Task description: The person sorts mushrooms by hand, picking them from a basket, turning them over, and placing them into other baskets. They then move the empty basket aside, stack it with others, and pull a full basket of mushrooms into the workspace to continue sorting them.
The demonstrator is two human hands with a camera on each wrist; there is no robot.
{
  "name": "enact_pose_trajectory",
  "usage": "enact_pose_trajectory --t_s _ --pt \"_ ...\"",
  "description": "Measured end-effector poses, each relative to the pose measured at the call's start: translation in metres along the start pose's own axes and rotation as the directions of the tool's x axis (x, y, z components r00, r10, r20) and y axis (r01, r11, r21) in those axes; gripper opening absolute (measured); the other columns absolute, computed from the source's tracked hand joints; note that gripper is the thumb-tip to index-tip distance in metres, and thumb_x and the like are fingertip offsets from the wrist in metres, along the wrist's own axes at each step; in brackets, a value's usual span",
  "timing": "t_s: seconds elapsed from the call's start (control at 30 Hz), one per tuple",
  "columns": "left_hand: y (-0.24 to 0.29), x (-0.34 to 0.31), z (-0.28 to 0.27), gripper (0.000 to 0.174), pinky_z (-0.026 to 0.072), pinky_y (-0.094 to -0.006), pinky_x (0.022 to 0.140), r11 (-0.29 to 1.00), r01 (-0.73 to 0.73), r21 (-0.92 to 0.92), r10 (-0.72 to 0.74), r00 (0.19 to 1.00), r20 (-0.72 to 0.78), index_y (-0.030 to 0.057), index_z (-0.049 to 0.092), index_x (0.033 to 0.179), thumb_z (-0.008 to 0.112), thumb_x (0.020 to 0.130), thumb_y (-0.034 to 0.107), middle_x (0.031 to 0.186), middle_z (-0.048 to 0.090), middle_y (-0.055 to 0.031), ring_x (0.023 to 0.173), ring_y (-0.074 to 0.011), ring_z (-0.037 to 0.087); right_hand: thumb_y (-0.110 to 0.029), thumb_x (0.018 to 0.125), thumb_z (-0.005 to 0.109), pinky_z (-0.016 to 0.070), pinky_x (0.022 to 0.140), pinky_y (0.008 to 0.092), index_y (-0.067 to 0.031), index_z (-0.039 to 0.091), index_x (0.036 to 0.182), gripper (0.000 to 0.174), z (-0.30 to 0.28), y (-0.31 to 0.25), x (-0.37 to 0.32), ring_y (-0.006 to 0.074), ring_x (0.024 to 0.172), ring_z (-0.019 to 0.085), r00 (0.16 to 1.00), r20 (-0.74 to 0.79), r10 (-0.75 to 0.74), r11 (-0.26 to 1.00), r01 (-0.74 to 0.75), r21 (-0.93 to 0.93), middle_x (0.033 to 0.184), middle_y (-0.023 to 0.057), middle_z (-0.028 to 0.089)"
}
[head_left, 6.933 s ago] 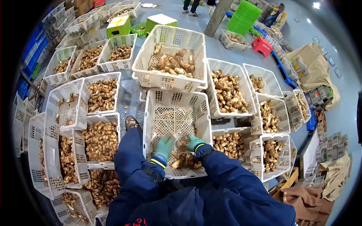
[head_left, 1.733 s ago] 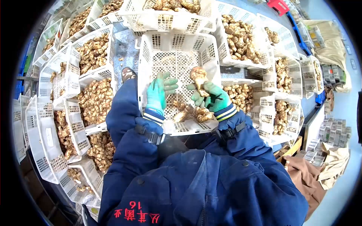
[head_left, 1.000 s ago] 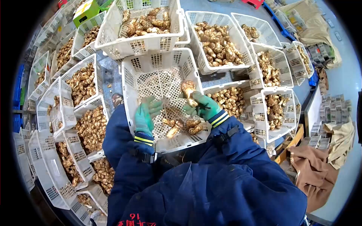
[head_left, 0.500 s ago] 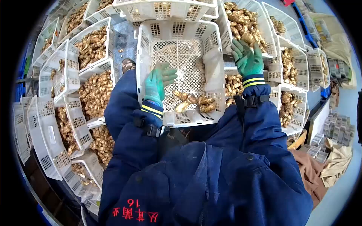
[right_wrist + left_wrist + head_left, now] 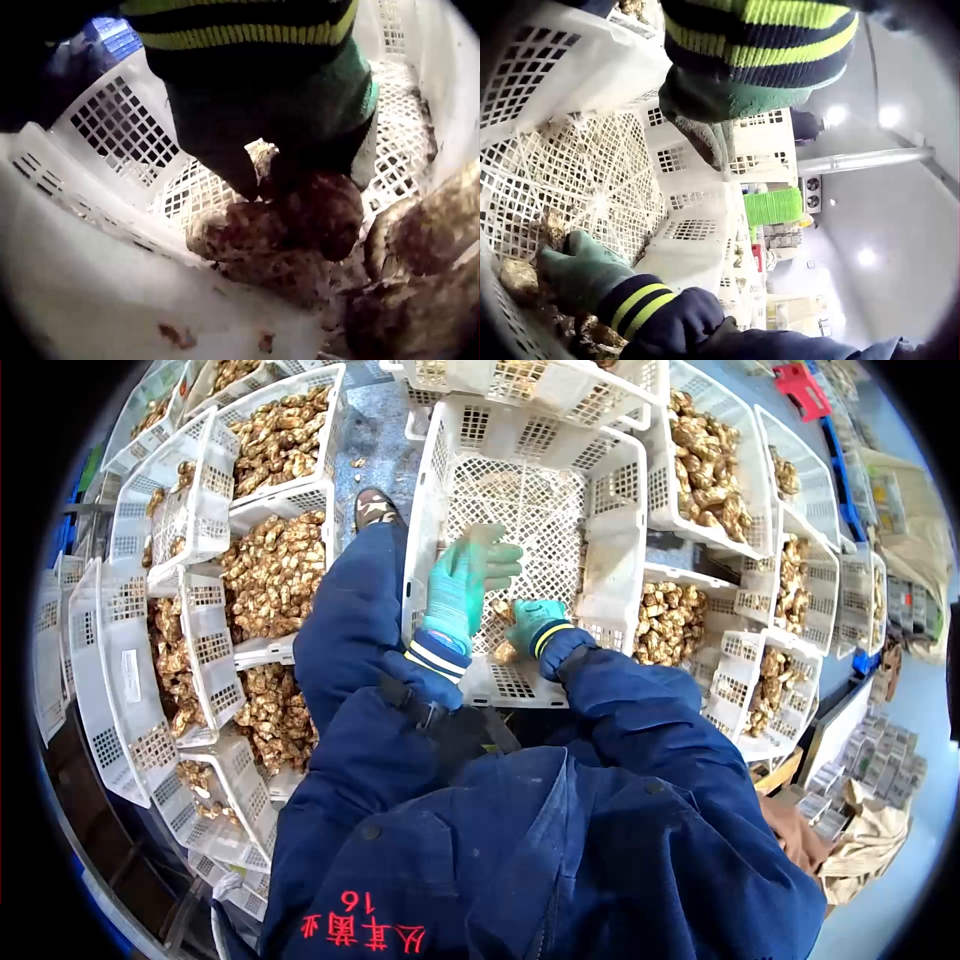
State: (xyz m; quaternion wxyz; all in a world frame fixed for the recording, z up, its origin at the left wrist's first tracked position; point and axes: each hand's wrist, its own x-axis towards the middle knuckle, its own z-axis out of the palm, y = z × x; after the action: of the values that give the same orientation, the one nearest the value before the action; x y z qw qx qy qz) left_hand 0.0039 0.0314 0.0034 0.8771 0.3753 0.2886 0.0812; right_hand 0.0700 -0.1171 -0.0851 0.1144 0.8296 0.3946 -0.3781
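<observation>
My right gloved hand [image 5: 540, 622] is down in the near end of the white plastic crate [image 5: 615, 550], fingers curled at a brown-and-white mushroom [image 5: 315, 217]. In the right wrist view the glove straddles that mushroom, its fingertips partly hidden in shadow. Other mushrooms [image 5: 435, 232] lie close beside it on the lattice floor. Over the crate's left side hovers my left gloved hand [image 5: 465, 575], palm inward and fingers extended, holding nothing. From the left wrist the right hand [image 5: 585, 270] shows low in the crate, next to the mushrooms.
Another white crate [image 5: 530, 382] stands just beyond the far rim. To the right is a crate of mushrooms [image 5: 705, 470], with more filled crates behind and below it. Several crates of mushrooms [image 5: 275, 575] line the left side, by a shoe [image 5: 376, 508]. A red stool [image 5: 802, 392] stands far right.
My right hand let a mushroom go at the right-hand crate and has come back left, down to the mushrooms in the middle crate. My left hand stays over the crate's left side.
</observation>
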Motion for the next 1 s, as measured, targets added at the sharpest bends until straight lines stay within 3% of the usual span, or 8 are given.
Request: enact_pose_trajectory --t_s 0.23,0.27,0.33,0.5,0.63,0.73,0.83,1.0 --pt "-0.007 -0.001 0.002 0.04 0.0491 -0.0306 0.083 0.998 -0.052 0.047 0.055 0.996 -0.076 -0.001 0.054 0.121 0.051 0.095 0.03 0.105 0.065 -0.0148 0.096 -0.0208 0.063 -0.027 0.073 0.07 0.0475 0.08 0.0405 -0.0074 0.06 0.097 0.033 -0.002 0.04 0.018 0.0325 0.089 0.061 0.987 -0.155 0.047 0.885 0.031 0.464 0.094 0.0153 0.064" --pt "-0.027 0.007 -0.009 0.036 0.0438 -0.0283 0.091 0.939 0.0 -0.345 -0.021 0.998 -0.057 0.0001 0.051 0.125 0.049 0.096 0.021 0.118 0.059 -0.0132 0.108 -0.0192 0.056 -0.022 0.072 0.07 0.0471 0.078 0.0422 -0.0087 0.06 0.097 0.03 -0.004 0.048 0.016 0.0338 0.089 0.06 0.973 -0.215 0.081 0.809 0.062 0.584 0.094 0.0152 0.064" --pt "-0.017 -0.001 0.009 0.038 0.036 -0.026 0.1 0.979 0.093 -0.181 -0.116 0.986 -0.121 0.0013 0.044 0.133 0.04 0.098 0.017 0.131 0.05 -0.0126 0.119 -0.0186 0.047 -0.012 0.066 0.071 0.0443 0.076 0.0422 -0.013 0.059 0.102 0.037 -0.046 0.049 -0.022 0.0338 0.088 0.054 0.786 -0.614 -0.068 0.867 0.351 0.353 0.089 0.0121 0.057" --pt "-0.023 -0.01 0.013 0.037 0.0577 -0.0418 0.067 0.947 0.283 0.149 -0.318 0.88 0.352 -0.005 0.043 0.121 0.039 0.098 0.024 0.104 0.061 -0.0273 0.082 -0.0409 0.066 0.002 0.063 0.062 0.046 0.082 0.0393 -0.0156 0.061 0.114 0.053 -0.117 0.036 -0.092 0.0323 0.092 0.054 0.449 -0.882 -0.145 0.827 0.544 0.141 0.094 0.0094 0.06" --pt "-0.015 -0.02 0.02 0.038 0.0569 -0.0363 0.064 0.976 0.197 0.088 -0.216 0.879 0.426 -0.0072 0.041 0.124 0.048 0.092 0.012 0.098 0.064 -0.0255 0.08 -0.0349 0.067 0.003 0.078 0.058 0.0444 0.093 0.033 -0.0024 0.045 0.13 0.054 -0.085 0.042 -0.087 0.0198 0.106 0.055 0.677 -0.716 0.168 0.117 0.708 0.697 0.113 0.0099 0.058" --pt "-0.007 -0.03 0.031 0.043 0.0549 -0.0312 0.062 0.979 0.022 0.202 -0.099 0.921 0.377 -0.0037 0.044 0.128 0.054 0.089 0.011 0.093 0.065 -0.0182 0.077 -0.0282 0.068 -0.004 0.086 0.056 0.0427 0.086 0.0261 0.0011 0.042 0.132 0.049 -0.079 0.039 -0.108 0.0113 0.097 0.052 0.886 -0.461 -0.045 -0.411 0.404 0.817 0.111 0.0056 0.058" --pt "-0.02 -0.029 0.027 0.042 0.0532 -0.0299 0.063 0.921 -0.123 0.37 0.016 0.961 0.277 -0.0014 0.055 0.118 0.067 0.082 0.017 0.089 0.066 -0.0116 0.074 -0.0218 0.067 -0.015 0.089 0.059 0.0439 0.086 0.0275 -0.0009 0.048 0.129 0.044 -0.07 0.027 -0.112 0.0129 0.093 0.057 0.891 -0.45 -0.067 -0.577 0.333 0.746 0.109 0.0051 0.06" --pt "-0.028 -0.034 0.035 0.051 0.0516 -0.0332 0.063 0.374 -0.425 0.824 0.356 0.887 0.296 0.001 0.062 0.105 0.081 0.067 0.029 0.08 0.066 -0.0131 0.068 -0.0212 0.064 -0.014 0.088 0.06 0.0465 0.088 0.0281 0.002 0.056 0.116 0.033 -0.076 0.01 -0.102 0.0167 0.1 0.058 0.897 -0.443 -0.011 -0.618 0.342 0.708 0.112 0.0094 0.06"
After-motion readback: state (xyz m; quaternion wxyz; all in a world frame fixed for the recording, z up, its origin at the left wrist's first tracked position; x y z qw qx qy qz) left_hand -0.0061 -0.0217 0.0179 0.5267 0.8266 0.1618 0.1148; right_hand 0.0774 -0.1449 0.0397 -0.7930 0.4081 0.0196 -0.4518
